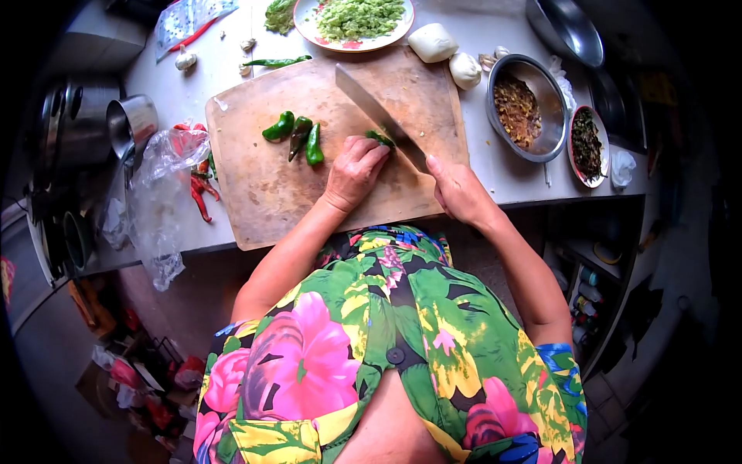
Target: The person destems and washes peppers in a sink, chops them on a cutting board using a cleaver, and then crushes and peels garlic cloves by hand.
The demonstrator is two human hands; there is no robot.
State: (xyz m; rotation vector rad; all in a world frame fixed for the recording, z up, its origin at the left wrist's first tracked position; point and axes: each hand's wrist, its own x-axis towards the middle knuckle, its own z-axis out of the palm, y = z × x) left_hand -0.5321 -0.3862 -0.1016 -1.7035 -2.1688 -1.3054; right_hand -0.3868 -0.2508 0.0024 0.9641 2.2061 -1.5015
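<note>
A kitchen knife is in my right hand, which grips its handle at the right part of the wooden cutting board. The blade points up and to the left, beside a piece of green pepper. My left hand presses that green pepper to the board with bent fingers, close to the blade; part of the pepper is hidden under them. Several other green pepper pieces lie on the board to the left of my left hand.
Behind the board are a plate of chopped green vegetable, a long green chili and white peeled vegetables. A metal bowl and a dish of dark food stand right. Left are red chilies and a plastic bag.
</note>
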